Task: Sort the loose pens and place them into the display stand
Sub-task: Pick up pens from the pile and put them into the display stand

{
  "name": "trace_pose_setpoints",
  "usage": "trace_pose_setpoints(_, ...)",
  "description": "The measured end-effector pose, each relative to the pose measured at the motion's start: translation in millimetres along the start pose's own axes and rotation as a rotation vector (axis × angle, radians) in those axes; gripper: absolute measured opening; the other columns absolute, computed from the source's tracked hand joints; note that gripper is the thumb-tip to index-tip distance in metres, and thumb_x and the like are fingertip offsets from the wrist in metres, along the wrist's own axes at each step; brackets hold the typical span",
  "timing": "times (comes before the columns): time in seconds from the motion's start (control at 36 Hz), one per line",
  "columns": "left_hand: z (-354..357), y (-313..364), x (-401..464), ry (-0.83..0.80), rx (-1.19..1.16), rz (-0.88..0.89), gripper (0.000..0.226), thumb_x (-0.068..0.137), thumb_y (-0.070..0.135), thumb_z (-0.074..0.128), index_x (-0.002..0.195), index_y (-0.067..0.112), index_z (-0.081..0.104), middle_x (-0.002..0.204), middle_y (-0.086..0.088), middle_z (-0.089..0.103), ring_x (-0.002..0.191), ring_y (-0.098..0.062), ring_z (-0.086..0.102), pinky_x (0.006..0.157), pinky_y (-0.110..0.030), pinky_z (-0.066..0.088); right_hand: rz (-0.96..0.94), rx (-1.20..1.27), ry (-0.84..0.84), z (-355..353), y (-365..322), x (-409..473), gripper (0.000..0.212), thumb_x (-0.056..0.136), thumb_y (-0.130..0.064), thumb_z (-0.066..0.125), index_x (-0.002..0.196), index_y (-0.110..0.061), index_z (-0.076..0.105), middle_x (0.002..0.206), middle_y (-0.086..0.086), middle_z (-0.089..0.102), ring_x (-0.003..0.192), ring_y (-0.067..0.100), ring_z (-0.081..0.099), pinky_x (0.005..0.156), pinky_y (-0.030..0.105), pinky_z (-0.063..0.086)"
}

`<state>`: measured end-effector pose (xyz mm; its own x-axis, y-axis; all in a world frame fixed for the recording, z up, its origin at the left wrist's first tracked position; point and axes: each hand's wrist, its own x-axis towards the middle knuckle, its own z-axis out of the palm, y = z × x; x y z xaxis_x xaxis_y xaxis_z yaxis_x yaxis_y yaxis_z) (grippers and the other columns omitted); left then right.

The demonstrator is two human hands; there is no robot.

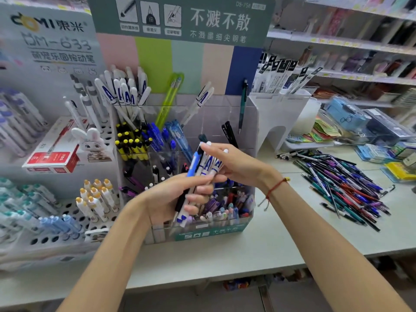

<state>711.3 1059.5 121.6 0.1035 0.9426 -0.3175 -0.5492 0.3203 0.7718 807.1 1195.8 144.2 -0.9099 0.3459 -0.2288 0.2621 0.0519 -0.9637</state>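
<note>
Head view. Two bare forearms nearest, meeting in front of display stand point(198, 167). Left hand point(180, 197) curled round bundle of pens point(202, 174): about three white with blue letter, one blue, one black. Right hand point(234, 165) on bundle's top, fingers fairly straight; pinch not discernible. Loose pile of pens point(342, 183) on counter right of stand, uncountable. Risks: bundle slipping from loose hold into wrong compartment; white pens mixed with unlike kinds.

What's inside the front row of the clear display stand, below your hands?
The clear display stand front row holds mixed pens, purple, blue and pastel caps up. The left hand, gripping a pen bundle, hides the row's left part.
</note>
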Motion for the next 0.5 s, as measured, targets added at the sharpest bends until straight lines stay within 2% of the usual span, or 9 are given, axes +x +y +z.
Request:
trace_pose_setpoints(0.03, -3.3, 2.9, -1.8, -0.017, -0.012, -0.001, 0.034, 0.090, 0.025, 0.054, 0.116, 0.007, 0.066, 0.064, 0.006, 0.033, 0.045, -0.001, 0.029, 0.036, -0.012, 0.029, -0.017, 0.010, 0.006, 2.1, -0.8, 2.9, 0.042, 0.095, -0.043, 0.050, 0.092, -0.002, 0.054, 0.074, 0.015, 0.049, 0.053, 0.016, 0.043, 0.049, 0.015, 0.032)
trace_pose_setpoints(0.08, -7.3, 7.4, -7.1, -0.039, -0.020, -0.004, 0.035, 0.091, 0.026, 0.054, 0.118, 0.007, 0.066, 0.065, 0.006, 0.034, 0.044, -0.002, 0.029, 0.036, -0.012, 0.032, -0.056, 0.010, 0.005, 6.7, -1.2, 8.5, 0.050, 0.091, -0.047, 0.055, 0.094, 0.002, 0.053, 0.080, 0.018, 0.043, 0.064, 0.029, 0.036, 0.056, 0.024, 0.029)
trace_pose_setpoints(0.14, -9.2, 9.8, -11.5, -0.036, 0.001, 0.009, 0.040, 0.090, 0.031, 0.056, 0.122, 0.007, 0.062, 0.066, 0.007, 0.036, 0.044, -0.002, 0.030, 0.036, -0.012, 0.033, -0.085, 0.005, 0.015, 10.5, -2.7, 10.0, 0.048, 0.088, -0.049, 0.058, 0.092, -0.002, 0.054, 0.079, 0.016, 0.048, 0.071, 0.029, 0.035, 0.061, 0.031, 0.028)
trace_pose_setpoints(0.19, -7.4, 11.3, -15.4, -0.011, 0.037, 0.029, 0.037, 0.090, 0.034, 0.051, 0.115, 0.008, 0.058, 0.062, 0.008, 0.042, 0.040, -0.002, 0.032, 0.035, -0.010, 0.032, -0.104, 0.004, 0.032, 9.6, 0.2, 11.1, 0.037, 0.088, -0.046, 0.060, 0.081, -0.011, 0.053, 0.065, 0.005, 0.055, 0.062, 0.021, 0.041, 0.066, 0.034, 0.030)
trace_pose_setpoints(0.22, -6.1, 11.8, -16.1, 0.015, 0.070, 0.039, 0.032, 0.089, 0.035, 0.049, 0.109, 0.010, 0.057, 0.059, 0.009, 0.043, 0.039, -0.002, 0.032, 0.034, -0.010, 0.031, -0.116, 0.006, 0.037, 8.5, 2.7, 10.8, 0.033, 0.088, -0.043, 0.060, 0.074, -0.015, 0.051, 0.060, -0.001, 0.056, 0.054, 0.016, 0.043, 0.065, 0.032, 0.031)
trace_pose_setpoints(0.28, -4.0, 12.6, -15.3, 0.069, 0.141, 0.055, 0.031, 0.086, 0.037, 0.051, 0.105, 0.013, 0.058, 0.057, 0.009, 0.045, 0.038, -0.002, 0.032, 0.033, -0.010, 0.030, -0.161, 0.007, 0.088, 8.0, 7.5, 10.4, 0.030, 0.092, -0.030, 0.058, 0.068, -0.015, 0.050, 0.054, -0.002, 0.055, 0.042, 0.008, 0.043, 0.051, 0.021, 0.033)
trace_pose_setpoints(0.33, -3.2, 13.9, -11.5, 0.112, 0.198, 0.057, 0.037, 0.086, 0.041, 0.052, 0.110, 0.014, 0.059, 0.061, 0.009, 0.048, 0.042, -0.002, 0.036, 0.034, -0.011, 0.033, -0.195, 0.036, 0.224, 7.6, 11.2, 10.2, 0.031, 0.093, -0.017, 0.060, 0.064, -0.013, 0.050, 0.050, 0.000, 0.054, 0.037, 0.009, 0.044, 0.040, 0.018, 0.033)
trace_pose_setpoints(0.42, -0.5, 17.6, -5.4, 0.172, 0.301, 0.055, 0.035, 0.098, 0.043, 0.041, 0.106, 0.016, 0.063, 0.066, 0.010, 0.062, 0.048, -0.002, 0.052, 0.042, -0.015, 0.045, -0.256, 0.070, 0.406, 4.7, 13.6, 8.4, 0.034, 0.091, -0.009, 0.062, 0.060, -0.011, 0.049, 0.047, 0.000, 0.051, 0.036, 0.011, 0.044, 0.038, 0.018, 0.036)
trace_pose_setpoints(0.5, -0.8, 25.4, -0.9, 0.242, 0.323, 0.106, 0.034, 0.101, 0.040, 0.038, 0.109, 0.019, 0.064, 0.095, 0.003, 0.075, 0.075, -0.007, 0.071, 0.059, -0.023, 0.058, -0.295, 0.097, 0.562, -1.3, 10.5, 5.6, 0.033, 0.091, -0.007, 0.061, 0.061, -0.010, 0.048, 0.048, 0.000, 0.047, 0.035, 0.009, 0.041, 0.036, 0.019, 0.034)
